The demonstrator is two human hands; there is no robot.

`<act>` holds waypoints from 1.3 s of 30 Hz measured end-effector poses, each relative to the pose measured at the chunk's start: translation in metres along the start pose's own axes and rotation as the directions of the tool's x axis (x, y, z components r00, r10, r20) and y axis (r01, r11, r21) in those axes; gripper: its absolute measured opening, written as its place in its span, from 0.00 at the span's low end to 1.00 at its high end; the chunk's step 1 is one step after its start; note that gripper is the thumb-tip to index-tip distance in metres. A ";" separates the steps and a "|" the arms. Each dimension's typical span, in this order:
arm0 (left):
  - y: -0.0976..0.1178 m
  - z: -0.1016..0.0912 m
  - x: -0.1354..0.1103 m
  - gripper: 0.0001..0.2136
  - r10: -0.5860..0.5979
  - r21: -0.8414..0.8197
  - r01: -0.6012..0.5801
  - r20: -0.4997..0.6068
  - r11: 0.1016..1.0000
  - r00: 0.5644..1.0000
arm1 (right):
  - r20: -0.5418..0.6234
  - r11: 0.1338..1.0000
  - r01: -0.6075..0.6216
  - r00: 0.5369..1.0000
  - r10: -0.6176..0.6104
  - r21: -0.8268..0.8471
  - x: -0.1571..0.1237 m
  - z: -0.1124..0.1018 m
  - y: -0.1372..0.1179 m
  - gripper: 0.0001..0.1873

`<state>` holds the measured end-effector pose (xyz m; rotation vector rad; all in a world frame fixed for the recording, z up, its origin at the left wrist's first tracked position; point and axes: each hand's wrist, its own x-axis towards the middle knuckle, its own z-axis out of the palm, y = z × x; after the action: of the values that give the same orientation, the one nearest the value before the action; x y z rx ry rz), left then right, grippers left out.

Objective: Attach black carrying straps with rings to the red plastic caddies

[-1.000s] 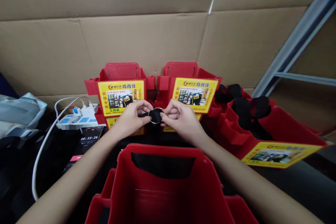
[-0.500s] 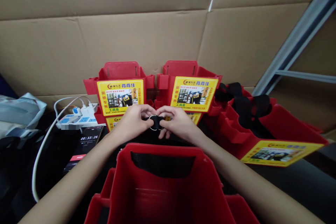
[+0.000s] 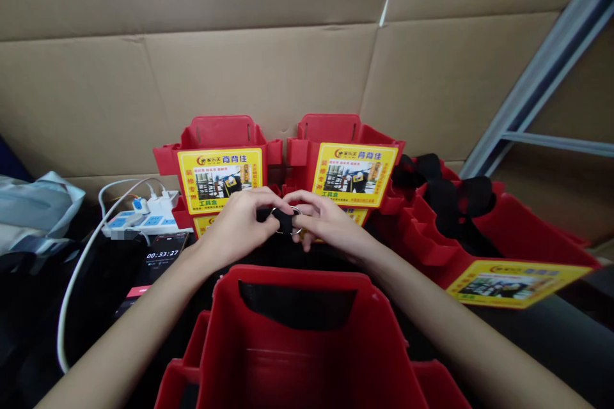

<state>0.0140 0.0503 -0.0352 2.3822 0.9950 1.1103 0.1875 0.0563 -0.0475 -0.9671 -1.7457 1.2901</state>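
My left hand and my right hand meet just beyond the far rim of a red plastic tool box. Both pinch a black strap that carries a metal ring, the fingers curled round it from either side. Across the near box's back wall runs a wide band of black webbing. Part of the strap is hidden behind my fingers.
Two red boxes with yellow labels stand against a cardboard wall. A stack of red boxes with black straps lies at the right. A white power strip and a phone with a running timer are at the left.
My hands have drawn closer together around the ring, and the fingers have closed further over the strap. The phone's timer has advanced by one second.
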 end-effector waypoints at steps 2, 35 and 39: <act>-0.002 -0.006 0.001 0.13 -0.101 -0.087 0.099 -0.021 0.991 0.995 | 0.071 0.990 0.008 0.997 -0.018 0.143 -0.002 -0.002 -0.003 0.14; -0.003 -0.009 0.000 0.15 -0.208 -0.354 0.222 0.079 0.908 0.975 | 0.035 0.921 0.389 0.920 -0.390 0.027 -0.002 -0.010 -0.005 0.15; -0.006 -0.009 0.000 0.12 -0.196 -0.374 0.199 0.046 0.906 0.980 | -0.021 0.941 0.337 0.942 -0.336 0.026 -0.002 -0.006 -0.005 0.15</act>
<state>0.0040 0.0540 -0.0325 1.9330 0.9012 1.1018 0.1928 0.0558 -0.0413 -0.6244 -1.7822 1.0790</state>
